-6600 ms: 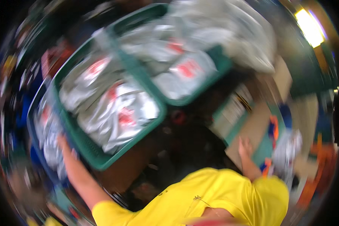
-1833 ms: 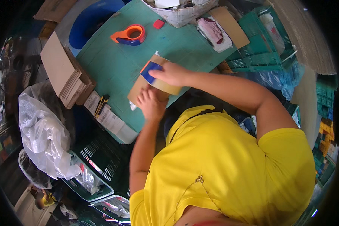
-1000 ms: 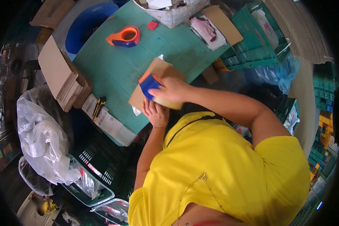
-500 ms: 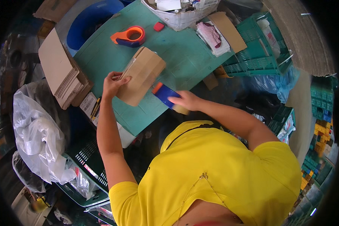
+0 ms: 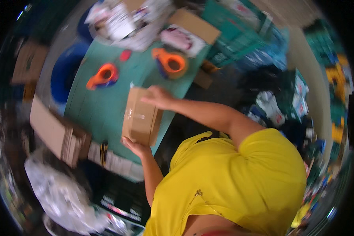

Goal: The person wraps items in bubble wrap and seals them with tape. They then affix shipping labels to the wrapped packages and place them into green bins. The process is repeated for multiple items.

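A brown cardboard box point(image 5: 139, 118) is held at the near edge of the green table point(image 5: 98, 106), its long side running away from me. My left hand point(image 5: 137, 148) grips its near end from below, fingers partly hidden. Across the far right corner of the box lies my right hand point(image 5: 159, 97), blurred, its fingers bent over the top. Beyond the box stands an orange and blue tape dispenser point(image 5: 161, 56) with a tape roll. Another orange tape dispenser point(image 5: 93, 82) sits farther left, near a small red object point(image 5: 125, 55).
A white bin point(image 5: 145, 37) of papers stands at the back, beside an opened carton flap point(image 5: 194, 24) and green crates point(image 5: 234, 35). Folded cardboard point(image 5: 47, 128) leans at the left, with a yellow-black cutter point(image 5: 104, 152) near it. Clear plastic bags point(image 5: 63, 196) hang lower left.
My right hand has let go of the tape dispenser, now on the table, and moved onto the box. The box has turned, and my left hand has shifted to its near end. The view has swung.
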`<state>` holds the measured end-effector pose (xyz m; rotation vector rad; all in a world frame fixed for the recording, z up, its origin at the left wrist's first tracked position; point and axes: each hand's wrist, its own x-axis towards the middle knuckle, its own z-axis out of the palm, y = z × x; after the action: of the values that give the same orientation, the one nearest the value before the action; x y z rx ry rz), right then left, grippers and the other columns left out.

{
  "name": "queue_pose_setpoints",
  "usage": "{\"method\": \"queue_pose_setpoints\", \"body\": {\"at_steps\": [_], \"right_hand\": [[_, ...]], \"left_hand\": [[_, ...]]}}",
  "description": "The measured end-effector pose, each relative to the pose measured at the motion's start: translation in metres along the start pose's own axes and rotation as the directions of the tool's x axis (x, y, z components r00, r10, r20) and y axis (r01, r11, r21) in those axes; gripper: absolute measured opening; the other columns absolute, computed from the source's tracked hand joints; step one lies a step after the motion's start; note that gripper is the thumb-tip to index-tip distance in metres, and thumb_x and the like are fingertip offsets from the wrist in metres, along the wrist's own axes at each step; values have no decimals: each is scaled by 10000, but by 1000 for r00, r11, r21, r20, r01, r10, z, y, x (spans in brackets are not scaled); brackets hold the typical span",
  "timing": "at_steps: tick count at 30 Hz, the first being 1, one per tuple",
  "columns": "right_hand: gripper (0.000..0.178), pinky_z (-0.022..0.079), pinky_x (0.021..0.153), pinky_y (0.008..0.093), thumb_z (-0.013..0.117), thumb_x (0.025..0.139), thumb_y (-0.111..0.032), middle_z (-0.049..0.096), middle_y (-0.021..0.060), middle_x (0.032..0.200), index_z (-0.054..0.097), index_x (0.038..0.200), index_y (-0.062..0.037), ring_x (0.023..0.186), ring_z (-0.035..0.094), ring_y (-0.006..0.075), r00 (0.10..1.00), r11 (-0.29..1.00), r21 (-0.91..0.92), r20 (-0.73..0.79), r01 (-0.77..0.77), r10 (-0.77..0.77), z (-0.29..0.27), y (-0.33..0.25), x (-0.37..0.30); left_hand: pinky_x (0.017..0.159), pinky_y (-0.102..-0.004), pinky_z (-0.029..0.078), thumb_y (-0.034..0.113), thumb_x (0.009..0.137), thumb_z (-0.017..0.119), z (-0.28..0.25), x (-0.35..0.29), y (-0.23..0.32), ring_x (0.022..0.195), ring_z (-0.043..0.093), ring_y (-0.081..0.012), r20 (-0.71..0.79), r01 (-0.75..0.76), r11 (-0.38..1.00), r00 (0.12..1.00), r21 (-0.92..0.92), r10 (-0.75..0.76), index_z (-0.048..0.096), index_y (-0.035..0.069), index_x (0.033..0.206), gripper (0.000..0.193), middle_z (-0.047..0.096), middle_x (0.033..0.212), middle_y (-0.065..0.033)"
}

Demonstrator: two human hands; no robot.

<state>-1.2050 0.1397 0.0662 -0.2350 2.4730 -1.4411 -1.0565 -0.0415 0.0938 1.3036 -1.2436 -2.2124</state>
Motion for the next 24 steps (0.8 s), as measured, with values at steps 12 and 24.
{"method": "queue_pose_setpoints", "body": {"at_steps": [12, 24], "right_hand": [[263, 495, 885, 449, 607, 695, 77, 670, 110, 880, 647, 908, -73, 955, 638, 332, 739, 855, 21, -515, 517, -434, -111, 28, -93], [587, 392, 1046, 447, 645, 895, -290, 504, 200, 1394, 447, 1399, -65, 1283, 471, 376, 303, 820, -94, -948, -564, 100, -805, 544, -87]], "left_hand": [[891, -446, 505, 400, 880, 712, 13, 76, -3, 1096, 558, -323, 14, -360, 667, 885, 652, 465, 323, -26, 1438, 803, 475, 1309, -222], [1036, -445, 392, -34, 785, 628, 154, -178, -244, 1245, 473, -342, 378, -631, 179, 642, 755, 667, 582, 39, 1200, 424, 483, 1339, -155]]}}
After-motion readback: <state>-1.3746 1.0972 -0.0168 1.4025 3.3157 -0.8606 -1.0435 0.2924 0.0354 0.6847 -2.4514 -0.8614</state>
